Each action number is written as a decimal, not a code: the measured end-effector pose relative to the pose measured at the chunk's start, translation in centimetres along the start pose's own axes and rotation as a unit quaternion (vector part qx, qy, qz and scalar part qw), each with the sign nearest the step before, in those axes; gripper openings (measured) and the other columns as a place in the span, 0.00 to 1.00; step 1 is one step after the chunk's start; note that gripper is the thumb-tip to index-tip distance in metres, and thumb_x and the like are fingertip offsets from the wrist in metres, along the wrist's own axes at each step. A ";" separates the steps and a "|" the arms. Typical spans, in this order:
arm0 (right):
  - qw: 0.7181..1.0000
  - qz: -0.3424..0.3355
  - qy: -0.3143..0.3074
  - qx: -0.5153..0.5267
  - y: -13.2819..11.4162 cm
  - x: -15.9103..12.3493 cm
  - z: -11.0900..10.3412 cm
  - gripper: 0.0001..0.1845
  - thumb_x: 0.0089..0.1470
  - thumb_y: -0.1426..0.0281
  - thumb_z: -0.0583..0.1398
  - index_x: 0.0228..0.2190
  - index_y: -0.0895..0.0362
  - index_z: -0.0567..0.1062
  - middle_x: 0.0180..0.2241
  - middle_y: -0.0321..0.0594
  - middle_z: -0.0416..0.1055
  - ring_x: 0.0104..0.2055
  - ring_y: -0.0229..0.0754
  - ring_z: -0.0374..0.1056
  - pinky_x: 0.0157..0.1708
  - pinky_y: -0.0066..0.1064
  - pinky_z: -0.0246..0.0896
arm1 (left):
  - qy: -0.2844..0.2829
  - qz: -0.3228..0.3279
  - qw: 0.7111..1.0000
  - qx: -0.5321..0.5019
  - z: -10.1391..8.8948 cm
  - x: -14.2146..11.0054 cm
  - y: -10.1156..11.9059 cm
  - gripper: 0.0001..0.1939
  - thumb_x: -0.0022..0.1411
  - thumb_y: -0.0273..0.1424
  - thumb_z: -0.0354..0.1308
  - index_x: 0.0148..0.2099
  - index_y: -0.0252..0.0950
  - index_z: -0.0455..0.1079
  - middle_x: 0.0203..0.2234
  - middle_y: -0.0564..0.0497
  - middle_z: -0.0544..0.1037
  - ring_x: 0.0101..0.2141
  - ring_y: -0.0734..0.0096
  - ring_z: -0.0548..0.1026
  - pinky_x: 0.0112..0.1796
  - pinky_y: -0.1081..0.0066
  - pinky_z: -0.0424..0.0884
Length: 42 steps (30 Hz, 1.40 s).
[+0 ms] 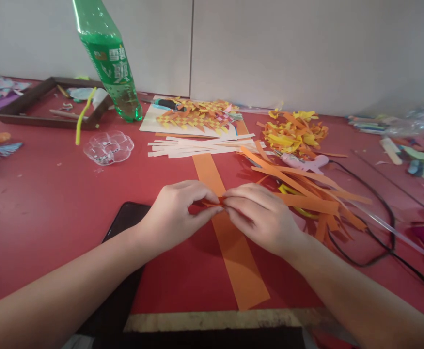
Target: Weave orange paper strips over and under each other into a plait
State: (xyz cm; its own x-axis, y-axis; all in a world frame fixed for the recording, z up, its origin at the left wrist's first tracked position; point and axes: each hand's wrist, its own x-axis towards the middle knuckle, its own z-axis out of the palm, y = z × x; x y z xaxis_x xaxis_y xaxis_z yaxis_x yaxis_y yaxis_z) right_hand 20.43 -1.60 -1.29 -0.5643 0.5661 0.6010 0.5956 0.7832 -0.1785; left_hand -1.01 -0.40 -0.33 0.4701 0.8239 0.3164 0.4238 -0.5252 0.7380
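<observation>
At the centre, the left hand (pixel 175 211) and right hand (pixel 260 215) pinch a small orange paper piece (pixel 220 201), seemingly unfinished, with loose orange paper strips (pixel 308 202) unused rightward.

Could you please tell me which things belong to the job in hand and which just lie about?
In the job, seemingly: orange piece pinched by left hand and right hand; wide orange strip beneath.
Just lying about: green bottle, dark frame, clear dish.

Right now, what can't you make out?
Head view:
Pinched orange paper: mostly hidden by left hand and right hand.
Black device: partly covered by left forearm.
Green bottle: top cut off by upper edge.
Bits in clear dish: too small to identify.
</observation>
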 end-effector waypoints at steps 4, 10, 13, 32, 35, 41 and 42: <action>1.000 -0.003 0.007 0.008 -0.2 0.3 -0.1 0.07 0.56 0.78 0.61 0.37 0.58 0.77 0.37 0.48 0.79 0.38 0.48 0.75 0.41 0.43 0.74 | 0.006 -0.010 1.000 -0.007 0.0 0.0 0.2 0.03 0.61 0.30 0.63 0.35 0.37 0.75 0.33 0.51 0.82 0.33 0.71 0.79 0.37 0.73 0.74; 1.000 0.001 0.013 0.011 -0.2 0.2 -0.1 0.06 0.56 0.75 0.63 0.38 0.58 0.76 0.39 0.50 0.77 0.39 0.47 0.74 0.41 0.41 0.73 | -0.005 -0.074 0.993 -0.089 0.0 0.1 0.3 0.03 0.61 0.28 0.60 0.36 0.36 0.75 0.35 0.51 0.82 0.37 0.71 0.80 0.41 0.75 0.77; 1.000 0.012 0.024 0.013 -0.1 0.1 -0.1 0.07 0.57 0.77 0.62 0.38 0.56 0.76 0.39 0.47 0.77 0.39 0.45 0.74 0.41 0.39 0.73 | -0.002 -0.094 0.988 -0.126 0.0 0.1 0.3 0.03 0.61 0.28 0.60 0.37 0.37 0.75 0.36 0.52 0.82 0.39 0.71 0.80 0.43 0.75 0.77; 0.999 0.028 0.040 -0.002 -0.2 0.0 -0.3 0.09 0.57 0.78 0.61 0.39 0.55 0.76 0.38 0.44 0.79 0.39 0.46 0.74 0.42 0.42 0.71 | -0.006 -0.056 0.998 -0.010 0.0 -0.1 0.4 0.08 0.62 0.31 0.61 0.44 0.40 0.78 0.39 0.53 0.84 0.38 0.69 0.82 0.41 0.75 0.77; 0.999 0.028 0.043 0.000 -0.3 0.2 -0.3 0.09 0.56 0.78 0.62 0.39 0.56 0.75 0.37 0.44 0.79 0.39 0.46 0.74 0.42 0.41 0.71 | 0.000 -0.054 0.998 -0.021 0.0 -0.1 0.7 0.08 0.64 0.32 0.60 0.43 0.39 0.79 0.38 0.53 0.85 0.38 0.70 0.82 0.39 0.77 0.77; 0.991 0.019 0.113 -0.073 -1.3 0.1 -1.4 0.13 0.51 0.76 0.66 0.38 0.51 0.77 0.38 0.44 0.78 0.42 0.51 0.73 0.44 0.45 0.71 | 0.044 -0.112 0.989 -0.084 0.3 0.0 0.5 0.08 0.61 0.33 0.63 0.41 0.39 0.80 0.36 0.52 0.85 0.37 0.67 0.82 0.38 0.75 0.79; 0.991 0.006 0.118 -0.064 -1.6 0.0 -1.7 0.14 0.50 0.76 0.67 0.39 0.50 0.77 0.36 0.42 0.78 0.39 0.48 0.74 0.41 0.43 0.72 | 0.055 -0.121 0.986 -0.096 0.3 0.0 0.5 0.08 0.60 0.33 0.63 0.41 0.39 0.81 0.36 0.51 0.85 0.37 0.67 0.82 0.38 0.74 0.79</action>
State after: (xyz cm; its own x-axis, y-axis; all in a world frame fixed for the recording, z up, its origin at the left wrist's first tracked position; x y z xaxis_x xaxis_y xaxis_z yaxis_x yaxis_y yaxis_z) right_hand 20.40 -3.29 0.35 -0.4169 0.4866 0.7677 0.6777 0.7293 -0.0943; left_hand -0.57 -0.70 -0.16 0.2823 0.9439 0.1711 0.3536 -0.2682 0.8961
